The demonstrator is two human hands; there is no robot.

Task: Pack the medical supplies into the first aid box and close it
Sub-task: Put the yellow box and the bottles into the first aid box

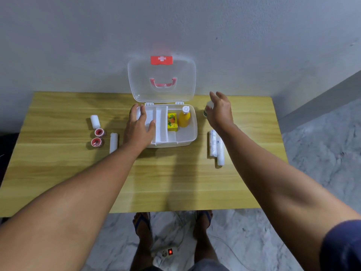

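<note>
The clear first aid box (192, 133) stands open at the table's far middle, its lid (161, 79) upright against the wall. Inside are a white divider tray (161, 124), a yellow carton (172, 122) and an orange bottle (184, 118). My left hand (139, 126) rests over the box's left end, fingers spread, holding nothing. My right hand (219, 110) hovers open over a small white-capped bottle (207, 109) to the right of the box; whether it touches is unclear. Two long white rolls (216, 147) lie right of the box. Left lie a short roll (95, 121), two red tape rolls (98, 137) and a long roll (113, 142).
The wooden table (166, 182) backs onto a grey wall. Its near half holds only my forearms. Under the front edge are my feet in sandals and a power strip (166, 253) with a lit red switch on the marble floor.
</note>
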